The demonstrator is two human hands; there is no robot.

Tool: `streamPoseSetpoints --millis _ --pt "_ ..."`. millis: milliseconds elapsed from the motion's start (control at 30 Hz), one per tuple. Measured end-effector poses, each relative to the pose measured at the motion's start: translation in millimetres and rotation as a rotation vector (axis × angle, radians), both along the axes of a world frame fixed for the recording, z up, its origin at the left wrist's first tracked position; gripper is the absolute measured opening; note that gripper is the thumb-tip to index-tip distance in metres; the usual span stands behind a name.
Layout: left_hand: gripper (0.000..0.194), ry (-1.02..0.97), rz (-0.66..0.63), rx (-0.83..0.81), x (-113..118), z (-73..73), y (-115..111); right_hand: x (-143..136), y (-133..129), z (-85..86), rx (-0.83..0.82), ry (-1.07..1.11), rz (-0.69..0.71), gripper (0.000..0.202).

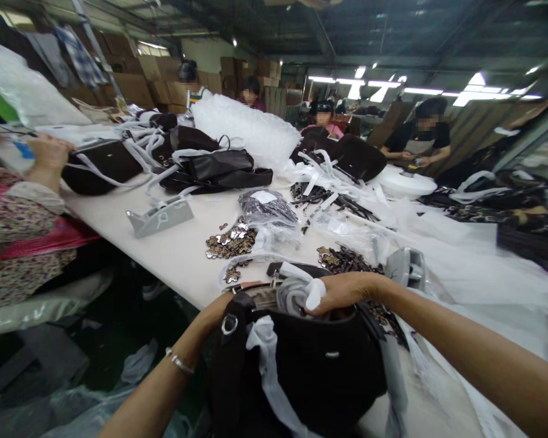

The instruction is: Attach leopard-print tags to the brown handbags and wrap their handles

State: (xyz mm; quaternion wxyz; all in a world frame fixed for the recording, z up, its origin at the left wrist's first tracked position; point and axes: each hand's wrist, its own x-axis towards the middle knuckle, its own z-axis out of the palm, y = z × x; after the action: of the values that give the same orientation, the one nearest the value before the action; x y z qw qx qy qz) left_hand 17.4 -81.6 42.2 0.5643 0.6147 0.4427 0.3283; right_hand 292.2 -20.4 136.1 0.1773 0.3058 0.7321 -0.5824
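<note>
A black handbag [301, 371] stands at the table's near edge, its zipped top open. Inside the opening lies a coiled grey strap [295, 296], with a white piece of wrapping [315, 293] beside it. My right hand [342, 292] reaches into the bag's opening from the right, its fingers on the wrapped strap and partly hidden inside. At the bag's back left edge is my left hand [232, 295], most of its fingers hidden behind the bag's rim. A pale wrapped strip [271, 371] hangs down the bag's front.
Metal pieces [232, 242] lie beyond the bag, near a plastic bag of parts [267, 208] and a grey tape dispenser [161, 218]. More black bags [214, 164] are piled further back. A person's patterned sleeve [22, 225] is at left; other people work behind the table.
</note>
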Motion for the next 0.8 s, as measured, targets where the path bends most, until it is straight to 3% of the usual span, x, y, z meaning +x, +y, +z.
streamPoseSetpoints --millis 100,167,267,333,400,533,667,800 --pt "0.029 0.200 -0.102 -0.070 -31 8.3 -15 12 6 -9.4 -0.009 -0.126 0.038 0.037" --pt "0.034 0.329 0.028 -0.054 -45 20.0 -25 15 7 -15.1 0.039 -0.205 0.070 0.035" --pt "0.031 0.429 0.255 0.156 -45 44.8 -39 9 9 -20.3 0.310 -0.233 0.048 0.028" --pt "0.030 0.435 0.183 0.304 -30 59.2 -46 4 12 -23.0 0.398 -0.161 -0.008 0.031" --pt "0.035 0.448 0.013 0.404 -8 65.5 -47 -1 15 -27.1 0.310 -0.076 -0.026 0.031" --pt "0.038 0.549 -0.156 0.499 34 51.2 -30 -4 21 -39.6 0.121 -0.075 -0.010 0.028" --pt "0.040 0.661 -0.219 0.502 58 29.5 -3 0 32 -51.0 0.150 -0.139 -0.080 0.023" --pt "0.031 0.667 -0.260 0.535 72 21.7 8 3 39 -61.8 0.168 -0.122 -0.143 0.027"
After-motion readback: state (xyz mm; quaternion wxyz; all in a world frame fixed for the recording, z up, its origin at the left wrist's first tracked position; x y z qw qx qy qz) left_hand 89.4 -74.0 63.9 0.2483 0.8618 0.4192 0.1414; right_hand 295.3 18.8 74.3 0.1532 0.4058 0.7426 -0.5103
